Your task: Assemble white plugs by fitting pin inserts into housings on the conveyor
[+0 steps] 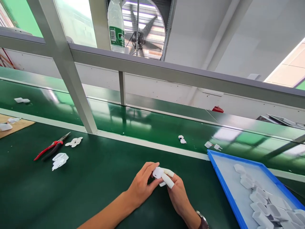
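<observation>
A small white plastic charger housing is held up over the green table, pinched between both hands. My left hand grips it from the left, its thumb and fingers closed on the edge. From the right, my right hand closes on the same piece, with white covers on its thumb and a finger. Part of the housing is hidden behind these covered fingertips. To the right, a blue-rimmed tray holds a pile of similar white housings.
Red-and-black long-nose pliers lie at left beside small white parts. Beyond the table's pale edge strip runs a green conveyor belt carrying a few white plug pieces. A metal frame post and crossbar stand ahead, a bottle on top.
</observation>
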Demonstrator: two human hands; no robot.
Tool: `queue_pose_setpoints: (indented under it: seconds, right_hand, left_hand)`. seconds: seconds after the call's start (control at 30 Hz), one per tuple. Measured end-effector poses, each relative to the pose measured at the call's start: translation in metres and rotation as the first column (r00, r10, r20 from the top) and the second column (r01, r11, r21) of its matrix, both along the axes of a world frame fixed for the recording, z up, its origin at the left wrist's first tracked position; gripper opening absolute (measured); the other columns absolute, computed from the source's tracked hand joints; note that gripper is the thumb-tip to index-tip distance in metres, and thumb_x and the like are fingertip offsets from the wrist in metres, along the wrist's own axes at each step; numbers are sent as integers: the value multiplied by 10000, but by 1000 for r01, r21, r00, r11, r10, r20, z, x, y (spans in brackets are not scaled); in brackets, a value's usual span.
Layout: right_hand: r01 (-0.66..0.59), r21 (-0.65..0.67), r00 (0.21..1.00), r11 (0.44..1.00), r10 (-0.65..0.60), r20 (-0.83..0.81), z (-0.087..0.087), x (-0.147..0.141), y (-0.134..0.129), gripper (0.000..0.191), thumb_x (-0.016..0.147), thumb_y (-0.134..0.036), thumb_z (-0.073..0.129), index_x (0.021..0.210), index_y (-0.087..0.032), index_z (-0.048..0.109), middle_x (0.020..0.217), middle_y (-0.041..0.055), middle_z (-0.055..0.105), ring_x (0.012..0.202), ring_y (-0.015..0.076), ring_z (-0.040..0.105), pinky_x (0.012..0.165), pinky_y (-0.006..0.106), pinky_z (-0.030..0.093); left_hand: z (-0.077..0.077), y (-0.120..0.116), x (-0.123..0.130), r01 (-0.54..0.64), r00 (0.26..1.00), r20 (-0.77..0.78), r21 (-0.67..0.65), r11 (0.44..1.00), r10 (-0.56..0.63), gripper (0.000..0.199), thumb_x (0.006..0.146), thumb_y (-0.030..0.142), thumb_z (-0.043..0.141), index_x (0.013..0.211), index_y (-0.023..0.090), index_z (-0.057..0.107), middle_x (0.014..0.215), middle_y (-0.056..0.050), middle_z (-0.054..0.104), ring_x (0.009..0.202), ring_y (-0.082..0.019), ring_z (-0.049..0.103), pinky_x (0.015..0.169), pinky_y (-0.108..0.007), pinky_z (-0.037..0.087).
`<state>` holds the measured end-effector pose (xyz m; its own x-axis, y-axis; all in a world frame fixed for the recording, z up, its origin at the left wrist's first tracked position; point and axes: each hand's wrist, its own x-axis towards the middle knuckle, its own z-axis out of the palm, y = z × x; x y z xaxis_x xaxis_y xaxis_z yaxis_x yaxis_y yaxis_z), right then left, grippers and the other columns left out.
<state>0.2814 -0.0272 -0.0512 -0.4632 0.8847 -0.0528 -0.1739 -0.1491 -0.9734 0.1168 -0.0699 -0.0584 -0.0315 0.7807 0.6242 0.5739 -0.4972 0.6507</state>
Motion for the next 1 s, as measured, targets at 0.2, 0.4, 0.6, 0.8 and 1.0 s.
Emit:
queue_pose_setpoints:
  seconds: [0.2, 0.4, 0.6, 0.8, 1.0]
  right_hand:
    - [34, 135, 999, 990, -38, 30, -5, -3, 1, 346, 860, -471, 748, 1079, -204, 772, 1013, 90, 769, 948, 277, 695, 889, 434, 559]
    - [-5, 757, 907, 653, -315, 279, -4, -3, -2, 183, 927, -234, 597, 1065, -233, 716, 928, 59, 720, 797, 213, 648, 755, 379, 567]
    - [-173, 960, 806, 219, -529, 266, 2, 0, -5, 307, 900, -59, 489, 1136, -211, 615, 968, 69, 690, 879, 224, 630, 972, 535, 492]
    - [-203, 973, 792, 112, -566, 231, 4, 11, 3, 283, 955, -102, 514, 1217, -179, 591, 1094, 112, 707, 983, 254, 650, 993, 553, 513]
    - [-232, 967, 792, 102, -557, 249, -7, 13, 4, 238, 919, -60, 530, 1017, -221, 675, 1122, 109, 702, 1036, 296, 639, 974, 561, 538]
  left_hand:
    - [-1, -1, -4, 18, 999, 32, -68, 998, -16, 474, 956, 306, 648, 1399, 272, 485, 1103, -52, 681, 844, -158, 672, 784, -304, 618]
    - [-3, 4, -11, 44, 990, -129, -38, 998, -49, 452, 892, 90, 563, 1317, 242, 584, 1116, -84, 695, 1041, -236, 646, 923, -408, 587]
    - [-4, 1, -8, 17, 964, -263, -17, 1000, -20, 559, 884, 56, 541, 1407, 256, 539, 1147, -104, 660, 1041, -254, 601, 924, -445, 570]
    - [-8, 6, -15, -10, 974, -226, -168, 986, -29, 405, 871, 92, 626, 1248, 239, 616, 1143, -72, 712, 1049, -249, 621, 946, -442, 561]
    - [12, 75, -58, -268, 942, -287, -328, 906, 175, 321, 810, 146, 702, 1123, 210, 669, 1139, -72, 696, 1052, -241, 658, 975, -409, 539]
